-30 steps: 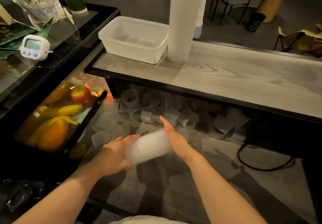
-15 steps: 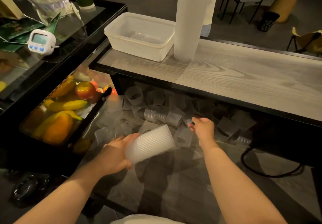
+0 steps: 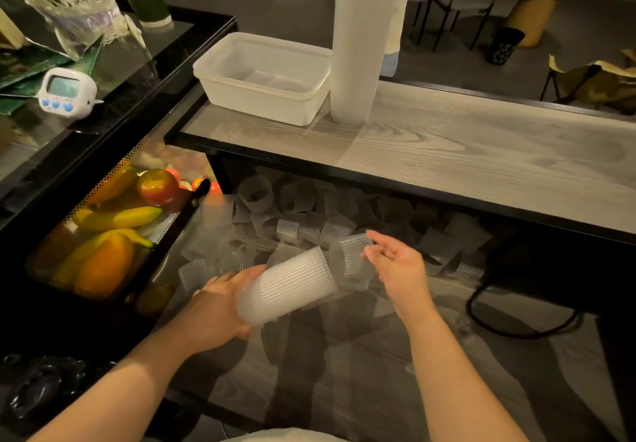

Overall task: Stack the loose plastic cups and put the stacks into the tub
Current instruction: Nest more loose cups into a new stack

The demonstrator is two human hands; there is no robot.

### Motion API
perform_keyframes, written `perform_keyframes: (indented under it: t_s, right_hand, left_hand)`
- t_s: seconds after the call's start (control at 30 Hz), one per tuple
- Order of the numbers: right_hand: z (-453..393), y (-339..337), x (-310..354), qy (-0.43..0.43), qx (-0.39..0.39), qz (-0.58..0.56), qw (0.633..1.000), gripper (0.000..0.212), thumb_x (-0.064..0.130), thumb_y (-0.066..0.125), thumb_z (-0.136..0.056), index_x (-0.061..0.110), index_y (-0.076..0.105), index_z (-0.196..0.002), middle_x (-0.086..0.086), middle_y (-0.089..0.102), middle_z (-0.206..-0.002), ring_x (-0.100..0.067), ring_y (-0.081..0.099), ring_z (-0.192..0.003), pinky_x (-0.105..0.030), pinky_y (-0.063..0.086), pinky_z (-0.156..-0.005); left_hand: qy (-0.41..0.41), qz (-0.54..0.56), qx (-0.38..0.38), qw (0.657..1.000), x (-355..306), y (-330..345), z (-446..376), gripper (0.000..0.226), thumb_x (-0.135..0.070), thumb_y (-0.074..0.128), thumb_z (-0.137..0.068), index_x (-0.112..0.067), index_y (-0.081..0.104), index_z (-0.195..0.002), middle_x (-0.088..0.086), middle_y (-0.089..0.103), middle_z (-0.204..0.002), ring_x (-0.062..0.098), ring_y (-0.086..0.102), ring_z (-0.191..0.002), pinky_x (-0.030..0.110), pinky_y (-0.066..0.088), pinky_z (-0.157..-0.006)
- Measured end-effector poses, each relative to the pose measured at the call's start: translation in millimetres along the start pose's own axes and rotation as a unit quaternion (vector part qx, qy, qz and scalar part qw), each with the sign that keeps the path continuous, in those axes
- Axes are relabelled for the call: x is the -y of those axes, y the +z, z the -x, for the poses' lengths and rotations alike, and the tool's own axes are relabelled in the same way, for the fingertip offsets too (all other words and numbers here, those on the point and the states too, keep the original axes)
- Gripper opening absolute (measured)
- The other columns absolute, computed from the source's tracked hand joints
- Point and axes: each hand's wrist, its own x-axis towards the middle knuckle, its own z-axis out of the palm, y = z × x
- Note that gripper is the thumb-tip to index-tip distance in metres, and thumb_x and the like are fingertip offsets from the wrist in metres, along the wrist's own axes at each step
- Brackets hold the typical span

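While left hand (image 3: 220, 298) grips stack (image 3: 287, 285), right hand (image 3: 395, 262) pinches cup (image 3: 349, 257); loose cups (image 3: 292, 214) behind (tall stack (image 3: 361, 42) beside tub (image 3: 265, 76)).

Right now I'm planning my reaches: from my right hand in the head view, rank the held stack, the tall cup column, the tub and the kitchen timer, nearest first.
From the right hand:
1. Held stack, just to its left, gripped by the left hand.
2. Tall cup column, up on the wooden shelf.
3. Tub, left of the column.
4. Kitchen timer, far left on the glass counter.
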Motion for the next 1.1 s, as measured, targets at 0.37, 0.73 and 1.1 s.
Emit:
perform_keyframes:
  t_s: [0.37,0.73,1.1]
  right_hand:
    - [5,25,6,-0.052,0.048,0.097,0.993,0.034,0.013,0.055,-0.098,0.020,0.060,-0.130,0.019,0.070,-0.075,0.012,0.057,-0.069,-0.019,0.045,-0.089]
    - [4,51,-7,-0.029,0.162,0.145,0.976,0.037,0.019,0.043,-0.103,0.037,0.053,-0.135,0.010,0.055,-0.072,-0.010,0.055,-0.067,-0.005,0.043,-0.069]
    - [-51,31,-76,0.143,-0.063,0.343,0.926,0.072,0.053,0.060,-0.088,0.033,0.028,-0.150,-0.011,0.047,-0.144,-0.035,0.048,-0.127,-0.044,0.046,-0.095]
  left_hand:
    - [-0.009,0.002,-0.017,1.000,0,-17,-2,0.111,-0.049,0.082,-0.054,-0.069,0.009,-0.136,-0.020,0.045,-0.128,0.015,0.046,-0.123,0.044,0.048,-0.100]
    - [-0.022,-0.045,-0.034,0.998,3,-24,-3,0.107,-0.038,0.086,-0.063,-0.045,0.022,-0.148,-0.012,0.048,-0.128,0.015,0.046,-0.122,0.043,0.046,-0.102]
    - [-0.042,-0.055,-0.056,0.996,9,-34,-4,0.103,-0.037,0.085,-0.066,-0.043,0.023,-0.148,-0.008,0.049,-0.128,0.016,0.046,-0.119,0.040,0.045,-0.102]
